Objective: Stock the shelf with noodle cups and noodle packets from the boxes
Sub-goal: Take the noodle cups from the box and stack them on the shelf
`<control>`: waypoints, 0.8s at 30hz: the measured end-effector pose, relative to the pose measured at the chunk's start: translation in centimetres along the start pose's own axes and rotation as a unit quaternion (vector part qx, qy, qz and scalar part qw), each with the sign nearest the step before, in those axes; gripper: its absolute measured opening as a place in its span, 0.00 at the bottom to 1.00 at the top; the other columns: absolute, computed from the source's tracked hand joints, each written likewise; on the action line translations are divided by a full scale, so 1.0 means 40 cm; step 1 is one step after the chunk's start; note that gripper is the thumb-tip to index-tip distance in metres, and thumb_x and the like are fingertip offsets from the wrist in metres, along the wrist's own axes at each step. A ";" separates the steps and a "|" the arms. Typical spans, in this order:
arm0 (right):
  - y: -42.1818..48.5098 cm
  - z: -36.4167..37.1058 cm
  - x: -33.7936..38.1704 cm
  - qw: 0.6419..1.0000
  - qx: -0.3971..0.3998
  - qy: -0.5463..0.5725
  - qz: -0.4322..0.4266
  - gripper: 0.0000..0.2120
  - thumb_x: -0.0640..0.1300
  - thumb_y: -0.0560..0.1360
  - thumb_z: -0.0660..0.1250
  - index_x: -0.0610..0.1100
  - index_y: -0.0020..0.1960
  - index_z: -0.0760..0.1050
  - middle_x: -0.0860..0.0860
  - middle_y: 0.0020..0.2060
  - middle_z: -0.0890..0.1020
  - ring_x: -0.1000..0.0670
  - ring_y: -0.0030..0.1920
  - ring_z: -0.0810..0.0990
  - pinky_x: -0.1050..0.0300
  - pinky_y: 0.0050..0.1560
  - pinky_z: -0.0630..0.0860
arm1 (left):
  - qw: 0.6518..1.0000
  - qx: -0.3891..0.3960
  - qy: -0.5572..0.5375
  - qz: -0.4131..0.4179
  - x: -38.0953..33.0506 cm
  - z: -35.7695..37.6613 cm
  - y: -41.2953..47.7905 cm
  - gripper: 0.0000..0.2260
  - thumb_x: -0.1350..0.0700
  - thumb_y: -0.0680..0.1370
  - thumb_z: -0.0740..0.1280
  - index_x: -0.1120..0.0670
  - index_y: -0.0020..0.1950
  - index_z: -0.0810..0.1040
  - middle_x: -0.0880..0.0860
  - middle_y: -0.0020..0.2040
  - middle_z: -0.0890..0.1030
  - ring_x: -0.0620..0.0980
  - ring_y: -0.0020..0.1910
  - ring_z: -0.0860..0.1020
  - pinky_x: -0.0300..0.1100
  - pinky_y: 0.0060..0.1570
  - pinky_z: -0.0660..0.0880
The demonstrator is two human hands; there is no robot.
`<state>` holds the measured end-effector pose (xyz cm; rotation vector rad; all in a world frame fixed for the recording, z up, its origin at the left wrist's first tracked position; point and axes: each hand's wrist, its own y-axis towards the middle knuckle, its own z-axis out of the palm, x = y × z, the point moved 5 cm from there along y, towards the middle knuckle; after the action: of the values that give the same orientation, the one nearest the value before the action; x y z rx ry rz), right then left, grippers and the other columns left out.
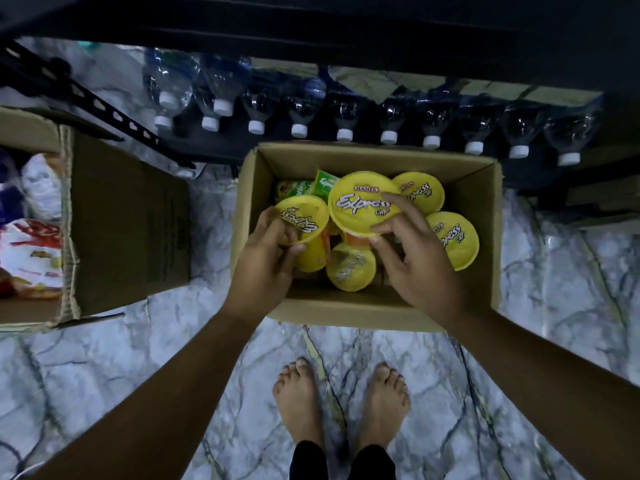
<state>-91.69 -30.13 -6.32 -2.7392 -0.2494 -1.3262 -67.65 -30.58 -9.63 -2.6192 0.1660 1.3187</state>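
The scene is dim and bluish, with the shelf [311, 26] at the top sunk into near-black shadow while the marble floor [138, 393] and the yellow cup lids [363, 206] take the most light. Faint glints sit on the water bottles [346, 112], and the inside of the cardboard box [485, 209] is shaded along its walls. The wide lens bends straight lines toward the edges, and the left side is soft and smeared, most of all around the second box [128, 220] and the packets [31, 254] in it.
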 end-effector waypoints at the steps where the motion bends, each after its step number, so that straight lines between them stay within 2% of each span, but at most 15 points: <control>1: -0.016 0.000 0.011 1.000 0.015 -0.010 -0.009 0.03 0.40 0.82 0.67 0.40 0.52 0.78 0.45 0.75 0.67 0.54 0.74 0.68 0.59 0.62 0.71 | 1.000 -0.007 0.001 0.009 -0.009 -0.002 -0.007 0.06 0.58 0.82 0.69 0.54 0.51 0.72 0.53 0.67 0.73 0.53 0.66 0.75 0.46 0.52 0.76; 4: -0.065 0.021 -0.005 0.996 0.070 -0.051 -0.003 0.04 0.43 0.82 0.67 0.42 0.51 0.77 0.45 0.79 0.61 0.45 0.77 0.63 0.54 0.68 0.66 | 1.000 -0.004 -0.005 0.010 -0.010 0.014 -0.019 0.06 0.54 0.82 0.68 0.53 0.50 0.72 0.53 0.65 0.74 0.54 0.73 0.70 0.49 0.55 0.76; 5: -0.077 0.030 -0.021 0.994 0.083 -0.065 0.001 0.05 0.44 0.82 0.66 0.43 0.50 0.77 0.44 0.79 0.61 0.43 0.77 0.64 0.52 0.68 0.65 | 1.000 0.008 -0.002 0.005 -0.004 0.026 -0.021 0.06 0.53 0.82 0.68 0.53 0.50 0.72 0.52 0.64 0.75 0.57 0.71 0.72 0.50 0.54 0.77; 8: -0.097 0.074 -0.082 0.985 0.140 -0.097 0.027 0.04 0.46 0.80 0.68 0.46 0.49 0.75 0.43 0.80 0.60 0.36 0.74 0.66 0.44 0.67 0.69 | 0.997 0.060 0.041 -0.031 0.030 0.066 -0.026 0.07 0.53 0.80 0.70 0.48 0.49 0.71 0.54 0.58 0.75 0.63 0.54 0.77 0.54 0.50 0.76; 10: -0.103 0.105 -0.116 0.978 0.171 -0.107 0.054 0.07 0.48 0.78 0.70 0.49 0.48 0.73 0.43 0.80 0.60 0.34 0.73 0.66 0.42 0.66 0.70 | 0.991 0.089 0.077 -0.058 0.044 0.088 -0.024 0.08 0.53 0.79 0.71 0.47 0.50 0.72 0.56 0.59 0.75 0.65 0.53 0.75 0.51 0.51 0.73; 13: -0.104 0.132 -0.140 0.975 0.186 -0.091 0.085 0.11 0.46 0.73 0.75 0.49 0.46 0.73 0.41 0.79 0.61 0.33 0.76 0.64 0.46 0.65 0.65 | 0.981 0.122 0.114 -0.102 0.048 0.103 -0.011 0.11 0.51 0.77 0.75 0.52 0.53 0.76 0.58 0.68 0.69 0.64 0.61 0.72 0.47 0.56 0.67; 15: -0.096 0.139 -0.142 0.975 0.176 -0.083 0.106 0.15 0.48 0.70 0.78 0.52 0.45 0.71 0.41 0.79 0.61 0.35 0.77 0.62 0.45 0.66 0.65 | 0.976 0.139 0.097 -0.135 0.051 0.105 -0.002 0.17 0.44 0.72 0.78 0.49 0.51 0.75 0.57 0.74 0.63 0.63 0.68 0.70 0.49 0.65 0.69; 17: -0.085 0.143 -0.139 0.974 0.166 -0.081 0.130 0.19 0.53 0.66 0.80 0.54 0.45 0.70 0.43 0.77 0.63 0.36 0.76 0.64 0.45 0.67 0.67 | 0.972 0.150 0.086 -0.157 0.051 0.103 0.009 0.21 0.39 0.67 0.78 0.46 0.47 0.72 0.57 0.73 0.63 0.63 0.68 0.72 0.54 0.65 0.73; 19: -0.071 0.141 -0.128 0.975 0.143 -0.090 0.143 0.24 0.54 0.63 0.81 0.55 0.52 0.73 0.46 0.72 0.67 0.39 0.72 0.69 0.46 0.66 0.71 | 0.967 0.163 0.104 -0.168 0.051 0.105 0.022 0.22 0.41 0.67 0.79 0.47 0.48 0.70 0.57 0.69 0.67 0.62 0.61 0.75 0.53 0.61 0.74; 21: -0.059 0.140 -0.112 0.973 0.142 -0.078 0.165 0.40 0.54 0.61 0.83 0.56 0.68 0.69 0.48 0.69 0.66 0.43 0.68 0.71 0.50 0.63 0.74 | 0.965 0.158 0.122 -0.173 0.056 0.100 0.036 0.24 0.48 0.67 0.80 0.50 0.54 0.71 0.57 0.65 0.69 0.62 0.58 0.75 0.53 0.60 0.74; 24: -0.053 0.149 -0.103 0.964 0.175 -0.079 0.183 0.57 0.53 0.60 0.85 0.56 0.80 0.56 0.48 0.70 0.62 0.48 0.69 0.70 0.58 0.60 0.71 | 0.957 0.164 0.125 -0.202 0.062 0.087 0.049 0.39 0.48 0.66 0.81 0.50 0.72 0.66 0.58 0.69 0.65 0.64 0.67 0.70 0.54 0.65 0.71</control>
<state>-90.00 -27.58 -13.22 -2.4372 0.0159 -0.8762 -69.27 -31.71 -13.88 -2.3579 -0.1037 0.7509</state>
